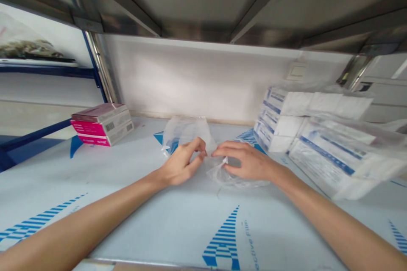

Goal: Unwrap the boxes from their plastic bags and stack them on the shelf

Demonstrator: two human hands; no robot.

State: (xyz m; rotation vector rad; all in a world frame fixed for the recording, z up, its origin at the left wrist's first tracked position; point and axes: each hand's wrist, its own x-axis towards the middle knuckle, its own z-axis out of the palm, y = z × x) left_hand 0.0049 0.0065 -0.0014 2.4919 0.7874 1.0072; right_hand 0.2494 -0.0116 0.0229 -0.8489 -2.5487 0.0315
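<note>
Big pale table top, blue print on it. Far right: white packs, blue stripes, clear wrap. Far left: pile of pink boxes. Far middle: see-through bag, on table top, just past left hand. Left thumb and 1 finger bent close; cannot tell if pinching anything. Right hand: curved, thumb and fingers slightly apart, crinkly plastic between and under; cannot tell if gripped.
</note>
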